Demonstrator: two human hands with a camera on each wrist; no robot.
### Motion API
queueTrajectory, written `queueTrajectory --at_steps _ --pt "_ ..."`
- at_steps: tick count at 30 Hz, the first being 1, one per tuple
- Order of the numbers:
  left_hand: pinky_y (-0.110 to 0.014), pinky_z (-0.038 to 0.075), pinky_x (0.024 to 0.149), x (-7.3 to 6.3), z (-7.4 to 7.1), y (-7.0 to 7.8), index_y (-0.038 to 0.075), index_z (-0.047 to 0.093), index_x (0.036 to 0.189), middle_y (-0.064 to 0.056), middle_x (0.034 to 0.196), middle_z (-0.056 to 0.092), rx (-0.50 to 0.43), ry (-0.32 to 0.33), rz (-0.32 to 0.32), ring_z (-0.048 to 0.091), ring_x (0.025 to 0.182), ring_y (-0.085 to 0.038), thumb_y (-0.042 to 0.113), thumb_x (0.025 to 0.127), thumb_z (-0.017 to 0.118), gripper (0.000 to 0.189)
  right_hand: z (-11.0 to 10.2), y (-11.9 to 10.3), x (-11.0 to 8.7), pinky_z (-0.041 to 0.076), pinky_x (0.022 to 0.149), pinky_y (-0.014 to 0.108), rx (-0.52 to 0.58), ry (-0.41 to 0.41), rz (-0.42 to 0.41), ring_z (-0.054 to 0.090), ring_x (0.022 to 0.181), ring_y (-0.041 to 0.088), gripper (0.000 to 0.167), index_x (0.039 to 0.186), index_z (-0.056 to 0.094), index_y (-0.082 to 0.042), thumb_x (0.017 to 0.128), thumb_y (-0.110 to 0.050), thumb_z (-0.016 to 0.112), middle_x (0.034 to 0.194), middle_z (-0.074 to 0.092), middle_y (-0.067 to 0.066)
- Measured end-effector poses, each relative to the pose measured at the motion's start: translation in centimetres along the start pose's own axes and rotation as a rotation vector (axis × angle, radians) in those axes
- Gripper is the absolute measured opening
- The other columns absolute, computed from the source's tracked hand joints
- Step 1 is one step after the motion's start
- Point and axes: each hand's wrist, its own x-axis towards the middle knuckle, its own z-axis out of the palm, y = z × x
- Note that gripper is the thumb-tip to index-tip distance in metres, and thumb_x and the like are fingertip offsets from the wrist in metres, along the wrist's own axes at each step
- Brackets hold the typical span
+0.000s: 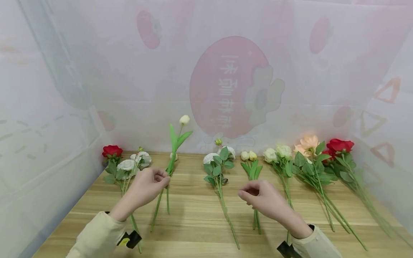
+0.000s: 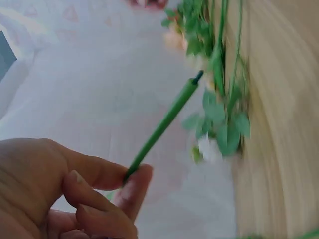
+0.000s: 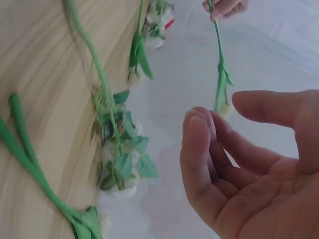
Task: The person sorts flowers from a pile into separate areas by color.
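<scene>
My left hand [image 1: 146, 188] pinches the green stem of a white tulip [image 1: 184, 119] between thumb and fingertips. The tulip stands raised with its bloom up and leaves spread. In the left wrist view the bare lower end of its stem [image 2: 162, 129] sticks out past the fingers. A second pale tulip [image 1: 174, 156] lies behind it, partly covered by its leaves. My right hand [image 1: 266, 200] hovers over the stems of two white tulips [image 1: 248, 156]. Its fingers are loosely bent, thumb apart, with nothing between them in the right wrist view.
White roses [image 1: 211, 158] lie mid-table [image 1: 193, 229]. On the left are a red rose [image 1: 112, 151] and white roses [image 1: 126, 165]. Pale green roses [image 1: 284, 152], peach flowers [image 1: 308, 144] and red roses [image 1: 339, 145] line the right. A printed cloth [image 1: 167, 86] stands behind the table.
</scene>
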Motion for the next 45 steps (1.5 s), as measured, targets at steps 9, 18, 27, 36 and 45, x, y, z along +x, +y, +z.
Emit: queueTrajectory --at_steps 9,18,27,36,45 --pt "-0.024 0.042 0.044 -2.0 4.1 3.0 0.0 0.065 0.099 -0.003 0.08 0.066 -0.306 -0.052 0.009 0.055 0.055 -0.014 0.011 0.094 0.067 0.013 2.0 -1.8 -0.4 0.055 0.066 0.038 0.311 -0.029 -0.007 0.062 0.082 0.03 0.028 0.112 0.067 0.001 0.096 -0.022 0.066 0.092 0.066 0.01" --pt "-0.02 0.038 0.041 -4.3 6.6 4.7 -0.002 0.064 0.102 -0.002 0.081 0.067 -0.431 -0.2 0.11 0.045 0.047 -0.007 0.017 0.097 0.065 0.02 4.3 -2.8 -0.6 0.055 0.067 0.035 0.42 -0.056 -0.023 0.062 0.085 0.027 0.031 0.115 0.067 0.001 0.098 -0.025 0.064 0.096 0.067 0.009" --pt "-0.021 0.039 0.042 -5.2 7.7 5.1 0.003 0.065 0.1 -0.001 0.08 0.067 -0.5 -0.266 0.157 0.046 0.046 -0.007 0.017 0.097 0.065 0.014 5.2 -3.7 -0.2 0.054 0.065 0.032 0.44 -0.019 -0.046 0.061 0.081 0.024 0.031 0.112 0.068 0.002 0.096 -0.025 0.067 0.094 0.067 0.011" --pt "-0.021 0.042 0.045 -5.7 8.4 5.1 0.003 0.064 0.1 0.0 0.082 0.066 -0.51 -0.327 0.166 0.05 0.051 -0.007 0.018 0.098 0.064 0.016 5.6 -4.0 0.1 0.054 0.061 0.032 0.429 0.012 -0.081 0.063 0.074 0.025 0.025 0.097 0.07 0.0 0.096 -0.025 0.067 0.084 0.066 0.014" --pt "-0.027 0.049 0.046 -5.2 7.4 4.8 0.013 0.064 0.099 0.003 0.085 0.066 -0.376 -0.398 0.24 0.058 0.052 -0.011 0.028 0.095 0.068 0.016 4.8 -3.3 0.4 0.054 0.059 0.034 0.282 0.067 -0.131 0.06 0.065 0.024 0.02 0.085 0.07 -0.002 0.096 -0.018 0.066 0.074 0.064 0.01"
